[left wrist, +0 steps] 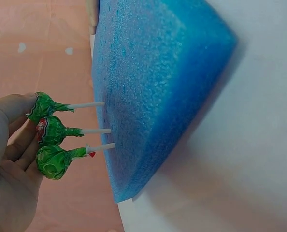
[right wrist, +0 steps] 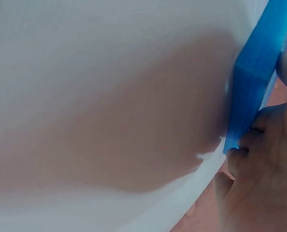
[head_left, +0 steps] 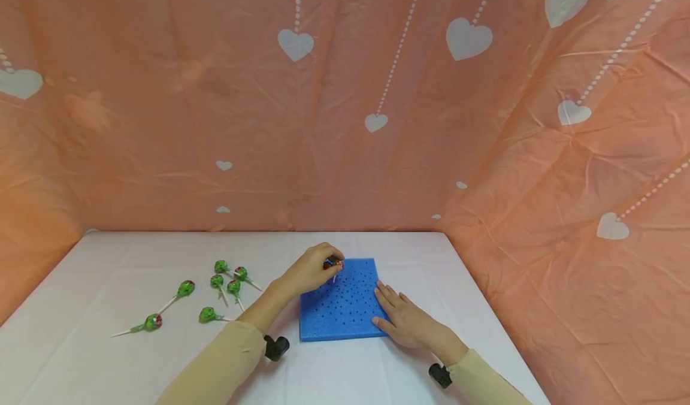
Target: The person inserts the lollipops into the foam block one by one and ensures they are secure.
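Observation:
My left hand [head_left: 314,268] is over the far left corner of a blue foam block [head_left: 342,328] dotted with small holes. In the left wrist view, three green-wrapped lollipops stand in a row with their white sticks at the foam face. My left thumb and fingers pinch the top lollipop [left wrist: 43,107]; the middle lollipop [left wrist: 50,130] and bottom lollipop [left wrist: 54,162] sit beside the fingers. How deep each stick goes is hard to see. My right hand [head_left: 409,321] rests along the block's right edge, fingers extended, and holds no lollipop.
Several loose green lollipops lie on the white table [head_left: 81,291] left of the block, among them a lollipop [head_left: 185,288] and another lollipop [head_left: 153,322] farther left. An orange curtain [head_left: 334,171] with white hearts hangs behind and beside the table.

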`<action>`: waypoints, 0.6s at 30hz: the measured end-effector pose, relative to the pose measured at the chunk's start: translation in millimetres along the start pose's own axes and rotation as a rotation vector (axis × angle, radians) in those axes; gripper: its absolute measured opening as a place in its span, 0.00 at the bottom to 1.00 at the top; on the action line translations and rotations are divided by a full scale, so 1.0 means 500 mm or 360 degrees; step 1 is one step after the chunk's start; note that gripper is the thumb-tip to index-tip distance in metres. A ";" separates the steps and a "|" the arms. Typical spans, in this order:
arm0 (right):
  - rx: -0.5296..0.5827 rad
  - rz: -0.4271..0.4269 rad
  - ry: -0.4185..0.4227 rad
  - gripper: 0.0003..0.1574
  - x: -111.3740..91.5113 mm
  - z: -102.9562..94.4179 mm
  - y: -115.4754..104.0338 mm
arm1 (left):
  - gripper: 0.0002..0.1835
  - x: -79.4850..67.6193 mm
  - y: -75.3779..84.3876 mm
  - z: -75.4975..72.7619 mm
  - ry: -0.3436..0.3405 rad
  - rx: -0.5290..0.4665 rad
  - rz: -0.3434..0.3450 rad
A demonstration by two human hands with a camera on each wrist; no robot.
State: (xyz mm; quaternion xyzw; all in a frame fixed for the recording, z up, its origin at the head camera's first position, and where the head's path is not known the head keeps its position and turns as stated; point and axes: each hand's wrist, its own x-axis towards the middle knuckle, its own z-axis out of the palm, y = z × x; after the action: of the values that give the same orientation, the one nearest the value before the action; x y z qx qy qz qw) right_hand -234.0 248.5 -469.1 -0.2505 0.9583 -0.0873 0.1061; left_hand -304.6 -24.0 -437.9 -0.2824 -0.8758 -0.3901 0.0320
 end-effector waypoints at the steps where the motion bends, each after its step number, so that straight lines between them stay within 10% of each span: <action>1: -0.0001 -0.0002 -0.0001 0.46 0.000 0.000 0.000 | 0.12 0.000 0.000 0.000 0.0000 0.0006 -0.0004; 18: -0.0003 -0.0015 0.0022 0.45 -0.005 -0.002 -0.005 | 0.10 -0.003 -0.012 0.015 -0.0021 0.0081 0.0000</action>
State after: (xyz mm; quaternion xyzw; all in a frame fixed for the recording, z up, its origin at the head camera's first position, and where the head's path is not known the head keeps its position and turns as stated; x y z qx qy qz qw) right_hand -231.2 247.7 -467.1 -0.2546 0.9579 -0.0885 0.0988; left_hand -305.3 -22.6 -447.7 -0.2841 -0.8857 -0.3657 0.0334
